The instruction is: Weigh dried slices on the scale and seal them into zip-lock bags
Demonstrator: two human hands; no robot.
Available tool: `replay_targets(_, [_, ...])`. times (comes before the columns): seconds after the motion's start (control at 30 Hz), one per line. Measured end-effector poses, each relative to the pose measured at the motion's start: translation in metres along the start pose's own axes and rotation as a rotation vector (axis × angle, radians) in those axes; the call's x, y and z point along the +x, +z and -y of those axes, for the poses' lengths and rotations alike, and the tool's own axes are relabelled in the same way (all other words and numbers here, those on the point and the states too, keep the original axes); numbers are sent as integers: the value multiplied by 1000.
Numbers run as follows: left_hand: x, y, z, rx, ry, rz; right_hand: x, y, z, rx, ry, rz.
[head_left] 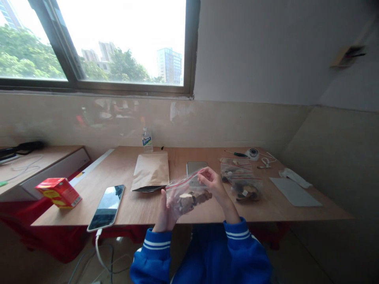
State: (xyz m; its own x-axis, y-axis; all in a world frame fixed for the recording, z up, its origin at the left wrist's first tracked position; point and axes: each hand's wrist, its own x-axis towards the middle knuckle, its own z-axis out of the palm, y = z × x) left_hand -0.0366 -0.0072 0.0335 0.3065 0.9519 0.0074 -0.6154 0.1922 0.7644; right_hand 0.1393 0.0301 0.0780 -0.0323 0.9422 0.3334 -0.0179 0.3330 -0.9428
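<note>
A clear zip-lock bag with a red seal strip is held up over the table's front edge. Inside it lie several tan, wood-like pieces. My left hand supports the bag from its left side and below, the thumb upright on the near face and the other fingers behind the plastic. With thumb and forefinger, my right hand pinches the bag's top right corner at the red strip. Just behind the bag stands a brown kraft paper pouch lying flat, its dark mouth turned toward me.
Several filled zip-lock bags lie to the right, near a screwdriver, a tape roll and a white cable. White paper is farther right. A charging phone, a red box and a bottle are leftward.
</note>
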Motion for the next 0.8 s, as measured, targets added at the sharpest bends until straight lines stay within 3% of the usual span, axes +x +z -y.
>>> replay_targets(0.07, [2,-2,0,89,74,-66,-9,1,-7,11,-6,-115])
replay_targets(0.23, [7,-3,5,438,372,-374,-35,1,-24,53,50,-295])
replay_targets(0.33, [7,1,12,659,443,-421,-47,7,-34,54,70,-364])
replay_targets(0.43, [9,3,20,676,454,-394,-53,12,-45,0,66,-364])
replay_targets(0.57, [13,-5,27,647,510,-573,-57,4,-54,-82,36,-572])
replay_targets(0.8, [19,-11,37,630,412,-427,-64,-15,-61,-23,36,-546])
